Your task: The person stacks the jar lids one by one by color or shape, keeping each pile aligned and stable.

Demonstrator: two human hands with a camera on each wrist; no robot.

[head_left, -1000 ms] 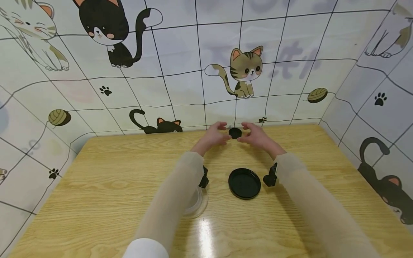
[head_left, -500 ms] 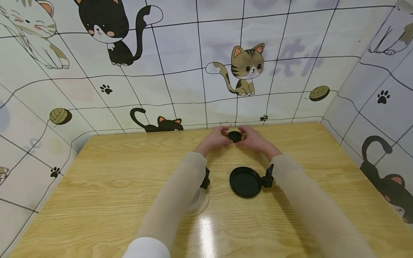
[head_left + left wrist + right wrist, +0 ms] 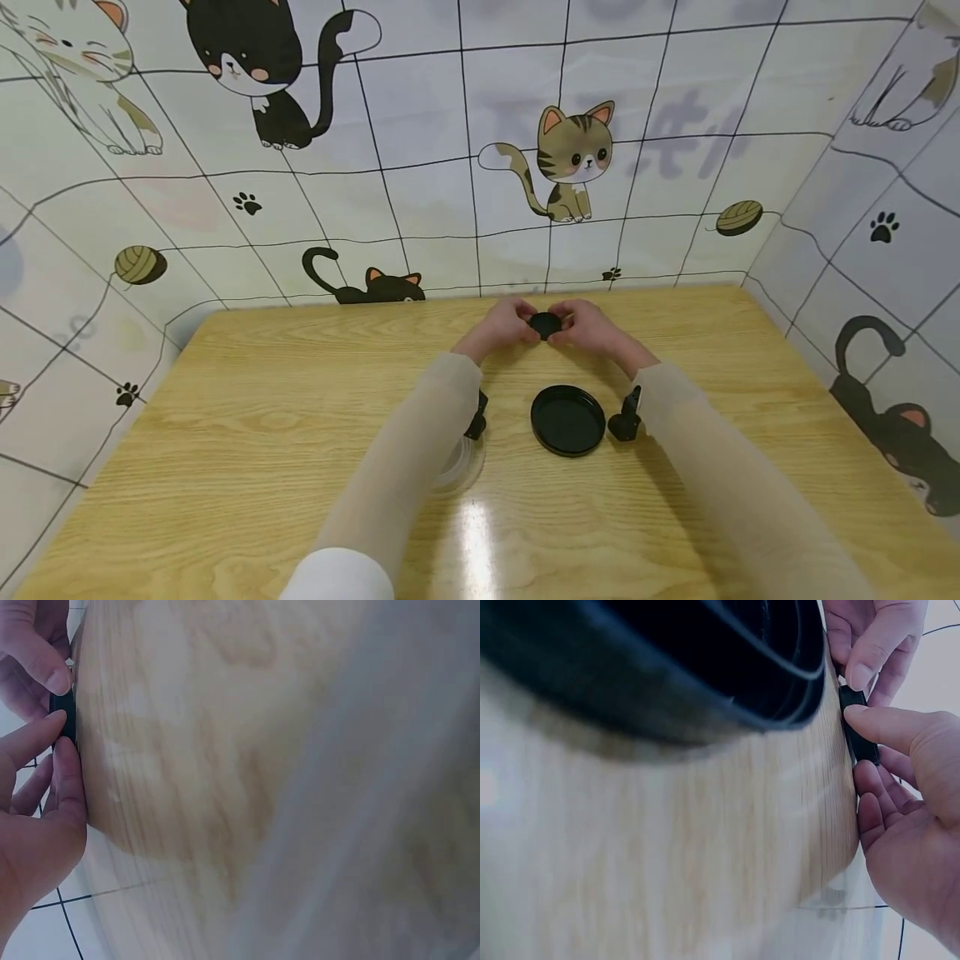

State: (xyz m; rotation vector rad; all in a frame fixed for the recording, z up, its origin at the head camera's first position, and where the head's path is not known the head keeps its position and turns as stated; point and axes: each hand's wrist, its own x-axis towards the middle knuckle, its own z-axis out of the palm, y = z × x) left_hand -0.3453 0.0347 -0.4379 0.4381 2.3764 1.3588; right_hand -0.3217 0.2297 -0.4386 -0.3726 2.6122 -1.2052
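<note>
A small round black lid-like disc point(image 3: 545, 326) is held between both hands near the far edge of the wooden table. My left hand point(image 3: 510, 322) pinches its left edge with thumb and fingers, and my right hand point(image 3: 582, 325) pinches the right edge. In the left wrist view the black disc point(image 3: 63, 712) shows edge-on, low at the table surface. From the right wrist, the right thumb lies on top of the disc point(image 3: 860, 735) with fingers at its lower side. Nearer me lies a larger round black dish point(image 3: 567, 422) with a raised rim.
Partly hidden under my left forearm is a clear round plastic piece point(image 3: 461, 471). A wrist camera point(image 3: 625, 422) sits close to the right of the black dish. The wall cloth point(image 3: 435, 192) with cartoon cats rises just behind the table edge.
Both hands have come inward from beside the small black disc and taken hold of it. The disc has shifted slightly toward me; the larger dish stays put.
</note>
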